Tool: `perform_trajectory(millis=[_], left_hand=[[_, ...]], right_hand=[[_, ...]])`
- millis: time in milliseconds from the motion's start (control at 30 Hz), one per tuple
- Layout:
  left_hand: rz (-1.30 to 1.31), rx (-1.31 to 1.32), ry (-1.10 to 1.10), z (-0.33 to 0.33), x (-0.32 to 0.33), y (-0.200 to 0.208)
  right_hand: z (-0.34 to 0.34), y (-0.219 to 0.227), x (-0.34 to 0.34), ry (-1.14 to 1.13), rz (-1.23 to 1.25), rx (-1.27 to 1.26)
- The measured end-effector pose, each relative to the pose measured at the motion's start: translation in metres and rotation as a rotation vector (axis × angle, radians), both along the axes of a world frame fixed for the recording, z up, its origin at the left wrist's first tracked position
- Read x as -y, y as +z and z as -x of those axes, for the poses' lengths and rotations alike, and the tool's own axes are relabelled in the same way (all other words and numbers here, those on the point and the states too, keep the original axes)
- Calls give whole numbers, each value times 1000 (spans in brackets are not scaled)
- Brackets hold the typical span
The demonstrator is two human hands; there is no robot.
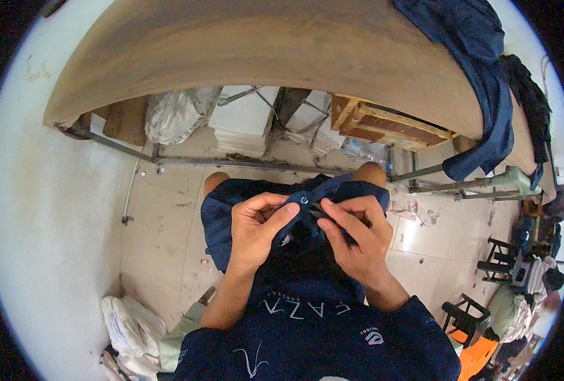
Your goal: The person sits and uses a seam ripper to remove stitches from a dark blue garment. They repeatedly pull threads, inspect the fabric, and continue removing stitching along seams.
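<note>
Navy cloth (305, 192) lies over my lap, its upper edge lifted between my two hands. A small round white mark shows on the raised part. My left hand (254, 230) is closed on the cloth, thumb on top beside the mark. Just across from it, my right hand (360, 236) pinches a small dark pointed tool (317, 211) between thumb and fingers, close against the cloth. Its exact kind is too small to make out. The folds below my hands are dark and hard to tell from my navy shirt (320, 317).
A brown-covered table (282, 44) spans the far side, with white stacks (240, 120), a plastic bag (177, 114) and a wooden crate (390, 124) beneath. Navy garments (485, 108) hang over its right end. Black stools (466, 312) stand right; white sacks (129, 327) lie lower left.
</note>
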State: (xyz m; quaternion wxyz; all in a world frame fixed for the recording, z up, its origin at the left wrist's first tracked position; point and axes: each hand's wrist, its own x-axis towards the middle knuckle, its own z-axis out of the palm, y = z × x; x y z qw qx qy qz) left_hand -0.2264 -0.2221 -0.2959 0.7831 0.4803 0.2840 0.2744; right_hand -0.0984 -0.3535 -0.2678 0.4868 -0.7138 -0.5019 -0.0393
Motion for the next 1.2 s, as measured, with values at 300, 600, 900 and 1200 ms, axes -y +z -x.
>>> perform_trajectory(millis=[300,600,900,1200], left_hand=[[-109,-23,28,6,-1,3],[-177,-34,22,6,0,1],[-474,-82,260,2,7,-4],[-934,-248,226,14,8,-13]], right_hand=[[2,-3,-23,37,-35,16],[1,-2,-21,22,-31,-39],[2,9,-24,95,68,-38],[4,15,-29,116,115,9]])
